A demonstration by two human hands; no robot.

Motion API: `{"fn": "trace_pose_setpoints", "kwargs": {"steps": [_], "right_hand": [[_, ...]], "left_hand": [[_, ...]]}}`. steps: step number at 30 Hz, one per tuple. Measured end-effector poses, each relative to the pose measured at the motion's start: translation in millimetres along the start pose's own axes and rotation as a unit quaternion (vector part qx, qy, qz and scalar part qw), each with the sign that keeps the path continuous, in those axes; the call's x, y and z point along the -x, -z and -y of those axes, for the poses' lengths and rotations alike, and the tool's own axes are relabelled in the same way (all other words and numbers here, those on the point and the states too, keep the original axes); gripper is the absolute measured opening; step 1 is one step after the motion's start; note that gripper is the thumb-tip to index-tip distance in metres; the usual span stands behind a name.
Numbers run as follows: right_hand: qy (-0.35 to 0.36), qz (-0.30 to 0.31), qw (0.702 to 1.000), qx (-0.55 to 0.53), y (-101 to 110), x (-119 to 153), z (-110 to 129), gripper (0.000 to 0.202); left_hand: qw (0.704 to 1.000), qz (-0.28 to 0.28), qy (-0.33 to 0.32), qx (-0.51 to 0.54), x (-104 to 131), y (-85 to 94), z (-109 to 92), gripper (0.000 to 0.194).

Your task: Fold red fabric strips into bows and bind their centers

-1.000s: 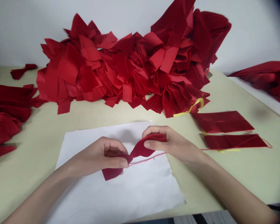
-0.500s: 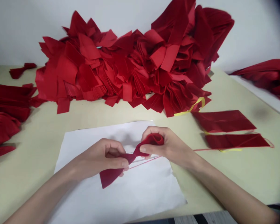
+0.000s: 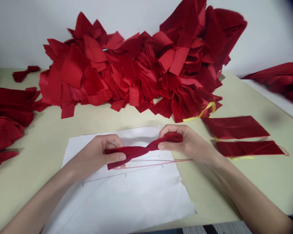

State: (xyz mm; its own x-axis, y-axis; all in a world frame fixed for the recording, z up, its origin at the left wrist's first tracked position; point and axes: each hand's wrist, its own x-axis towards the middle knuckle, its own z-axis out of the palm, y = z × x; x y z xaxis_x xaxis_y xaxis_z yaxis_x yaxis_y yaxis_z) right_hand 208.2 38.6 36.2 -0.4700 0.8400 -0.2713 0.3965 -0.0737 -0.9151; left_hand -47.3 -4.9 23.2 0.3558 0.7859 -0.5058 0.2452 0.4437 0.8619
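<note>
Red cloth (image 3: 134,152): above paper (image 3: 136,198) | left hand (image 3: 95,156): pinches one end | right hand (image 3: 189,144): pinches the other, apparently to keep it stretched between | string (image 3: 180,160): crosses paper's right edge | heap (image 3: 136,74): behind paper, probably for easy reach

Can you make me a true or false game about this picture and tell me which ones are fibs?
1. The left hand and right hand hold the same red piece. True.
2. The red piece is equally wide all along. False: it narrows to a pinch near the right hand.
3. Dark lines are drawn on the white paper. True.
4. Everything behind the paper is blue. False: the big pile there is red.
5. Two flat red pieces lie on the table. True.
</note>
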Motion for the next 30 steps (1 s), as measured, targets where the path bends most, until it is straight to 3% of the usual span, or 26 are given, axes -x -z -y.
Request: {"fn": "trace_pose_setpoints", "kwargs": {"steps": [8, 11, 13, 15, 16, 18, 21, 23, 26, 30], "right_hand": [[0.015, -0.019, 1.0, 0.003, -3.8, 1.3, 0.7, 0.014], [0.091, -0.065, 0.993, 0.038, -7.1, 3.2, 1.1, 0.005], [0.208, -0.163, 0.961, 0.083, -10.8, 5.7, 0.6, 0.007], [0.34, -0.247, 0.896, 0.145, -15.8, 9.6, -0.5, 0.018], [0.394, -0.262, 0.864, 0.174, -18.8, 11.9, -1.2, 0.021], [0.452, -0.252, 0.829, 0.213, -25.0, 16.6, -2.4, 0.025], [0.466, -0.213, 0.835, 0.202, -33.4, 21.3, -3.3, 0.025], [0.462, -0.198, 0.846, 0.179, -37.6, 21.7, -3.6, 0.024], [0.446, -0.178, 0.864, 0.153, -42.5, 19.4, -5.3, 0.026], [0.4, -0.119, 0.9, 0.121, -46.8, 15.5, -8.8, 0.025]], "left_hand": [[1.0, -0.02, -0.005, -0.011, 0.7, 2.5, -1.2, 0.015], [0.998, -0.063, -0.028, -0.006, -1.7, 2.9, -1.0, 0.021], [0.991, -0.129, -0.036, 0.002, -2.8, 2.5, -1.5, 0.032], [0.986, -0.166, -0.023, 0.009, -2.6, 1.9, -2.6, 0.039], [0.989, -0.147, -0.009, 0.016, -1.9, 1.4, -3.1, 0.038], [0.998, -0.039, 0.017, 0.051, 0.1, -1.0, -3.7, 0.034], [0.981, 0.124, 0.024, 0.151, 2.0, -8.5, -2.0, 0.036], [0.966, 0.138, -0.001, 0.219, 1.4, -15.0, 0.4, 0.04], [0.955, 0.056, -0.057, 0.286, -1.3, -22.9, 2.9, 0.026], [0.957, -0.059, -0.085, 0.271, -3.7, -25.3, 2.1, 0.016]]}}
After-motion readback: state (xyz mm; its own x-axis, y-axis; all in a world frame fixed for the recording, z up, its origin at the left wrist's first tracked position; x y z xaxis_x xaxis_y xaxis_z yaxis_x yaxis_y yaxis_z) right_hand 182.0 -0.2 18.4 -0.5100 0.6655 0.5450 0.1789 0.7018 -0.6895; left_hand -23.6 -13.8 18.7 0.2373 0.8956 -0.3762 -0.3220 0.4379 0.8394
